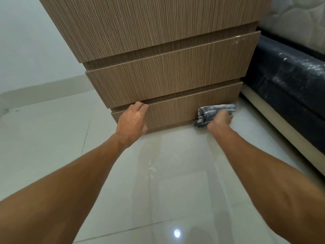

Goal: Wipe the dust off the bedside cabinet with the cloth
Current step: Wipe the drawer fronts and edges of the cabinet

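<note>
The bedside cabinet (pixel 158 55) is light brown wood grain with two stacked drawer fronts, standing on the floor ahead of me. My right hand (pixel 220 119) grips a bunched grey and white checked cloth (pixel 213 113) and holds it against the right end of the bottom drawer front (pixel 175 111), near the floor. My left hand (pixel 131 119) lies on the left part of that same drawer front, its fingertips hooked over the drawer's top edge.
A dark bed base (pixel 284 81) wrapped in dusty plastic, with a white mattress (pixel 299 18) on top, stands close against the cabinet's right side. Glossy pale floor tiles (pixel 158 182) stretch toward me. A white wall (pixel 26 50) lies to the left.
</note>
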